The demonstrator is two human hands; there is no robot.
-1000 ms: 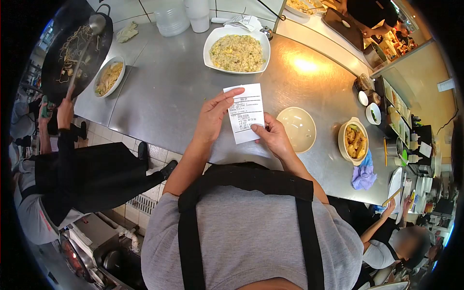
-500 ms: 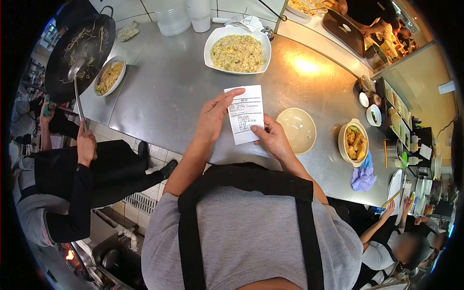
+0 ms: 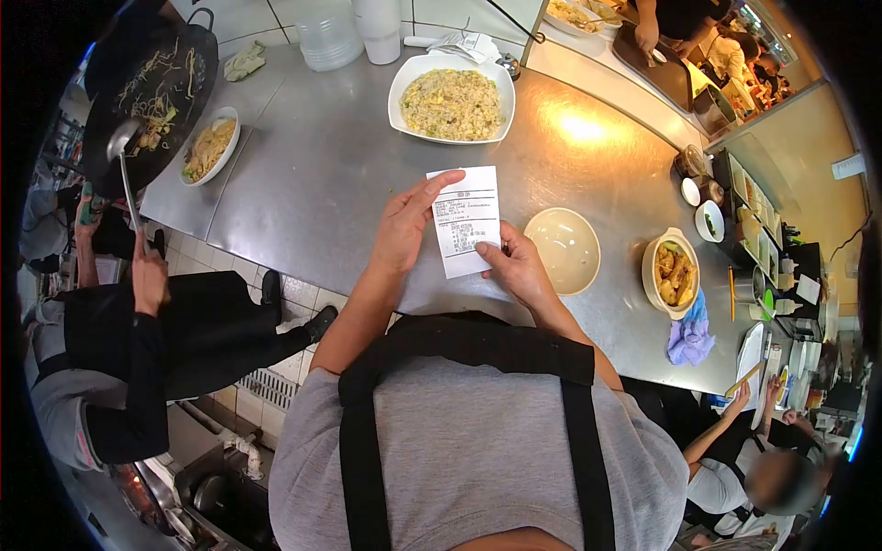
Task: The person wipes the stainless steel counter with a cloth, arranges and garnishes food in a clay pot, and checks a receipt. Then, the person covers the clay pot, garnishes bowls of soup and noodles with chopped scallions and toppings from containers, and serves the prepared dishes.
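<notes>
A printed order receipt (image 3: pixel 467 220) is held above the steel counter, its text facing up. My right hand (image 3: pixel 514 266) pinches its lower right edge, thumb on the front. At the upper left edge, my left hand (image 3: pixel 404 225) has its fingers stretched out, with a fingertip over the paper's top corner. Right beside my right hand sits an empty cream bowl (image 3: pixel 562 251). Beyond the receipt is a square white dish of fried rice (image 3: pixel 452 106).
On the left, a co-worker's hand (image 3: pixel 150 280) works a ladle (image 3: pixel 129 170) in a wok (image 3: pixel 188 92) beside a noodle bowl (image 3: pixel 211 151). To the right are a clay pot of food (image 3: pixel 675 273), a purple cloth (image 3: pixel 691 335) and ingredient containers (image 3: pixel 755 211). Other people stand at right.
The receipt and my hands have barely moved. At left, the co-worker's ladle has shifted left in the wok, and the noodles lie differently. A hand now reaches onto the tray at top right.
</notes>
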